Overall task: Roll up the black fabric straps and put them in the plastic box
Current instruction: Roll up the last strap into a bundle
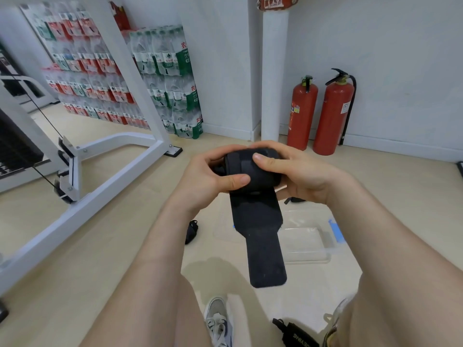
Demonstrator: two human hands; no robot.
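- Both hands, left hand (200,176) and right hand (293,171), curl around the rolled strap (250,171), thumbs pinning the coil so it stays tight.
- Its loose tail hangs above the plastic box (308,244) (apparently empty), ready for dropping.

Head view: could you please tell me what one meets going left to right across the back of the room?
Red-labelled bottle packs → slanted white frame post → green-labelled bottle packs → white column → shorter red fire extinguisher → taller red fire extinguisher.
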